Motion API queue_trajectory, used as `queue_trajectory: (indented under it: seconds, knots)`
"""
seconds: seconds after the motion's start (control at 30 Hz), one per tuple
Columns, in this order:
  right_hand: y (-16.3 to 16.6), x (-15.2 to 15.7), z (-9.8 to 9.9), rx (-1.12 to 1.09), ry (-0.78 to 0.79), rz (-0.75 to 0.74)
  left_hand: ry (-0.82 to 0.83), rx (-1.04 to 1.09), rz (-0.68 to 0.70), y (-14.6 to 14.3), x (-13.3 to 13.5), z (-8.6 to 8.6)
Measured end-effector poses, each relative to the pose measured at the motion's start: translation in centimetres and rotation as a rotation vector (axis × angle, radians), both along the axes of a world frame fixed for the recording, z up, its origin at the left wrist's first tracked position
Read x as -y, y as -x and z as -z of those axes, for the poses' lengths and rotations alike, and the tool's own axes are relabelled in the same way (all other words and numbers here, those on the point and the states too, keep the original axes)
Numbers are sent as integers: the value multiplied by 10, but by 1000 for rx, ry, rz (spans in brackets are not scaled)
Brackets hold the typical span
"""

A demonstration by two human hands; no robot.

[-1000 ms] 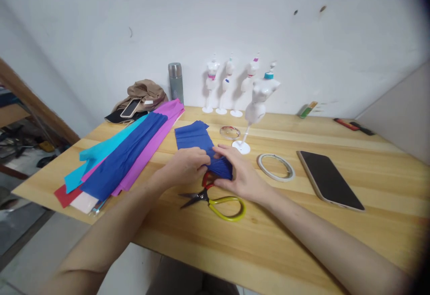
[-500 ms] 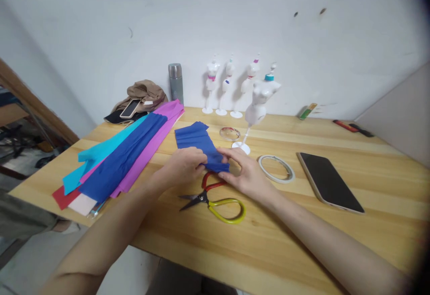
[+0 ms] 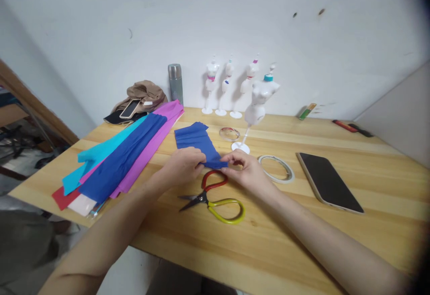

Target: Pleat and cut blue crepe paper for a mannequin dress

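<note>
"Folding the blue sheet (image 3: pixel 195 138) at its near edge, is this the step?"

"So it seems. It lies on the counter (image 3: pixel 208 245), centre of the frame. The right hand (image 3: pixel 247 165) pinches its near right corner; the left hand (image 3: pixel 186 163) seems to pinch beside."

"And the next move?"

"It calls for an even, light grip, I judge."

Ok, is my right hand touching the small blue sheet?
Touching: the head view shows your right hand pinching the small blue sheet at the right end of its near edge.
</note>
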State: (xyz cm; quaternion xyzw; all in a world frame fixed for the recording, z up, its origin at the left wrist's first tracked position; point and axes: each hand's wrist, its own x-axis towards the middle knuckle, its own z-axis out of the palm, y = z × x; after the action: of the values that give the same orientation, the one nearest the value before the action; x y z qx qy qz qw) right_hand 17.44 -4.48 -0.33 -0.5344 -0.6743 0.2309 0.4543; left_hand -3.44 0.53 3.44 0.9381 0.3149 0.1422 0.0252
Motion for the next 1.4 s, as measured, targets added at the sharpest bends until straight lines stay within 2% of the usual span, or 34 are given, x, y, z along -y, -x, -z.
queue_trajectory:
  seconds: [0.3, 0.63, 1.4]
  knots:
    - [4, 0, -1, -104, 85, 60, 18, 5, -18, -1, 0, 0]
    - [10, 3, -1, -268, 200, 30, 110, 102, -10, 0, -2, 6]
    - [4, 2, 0, -292, 254, 58, 228, 118, -23, 3, -7, -1]
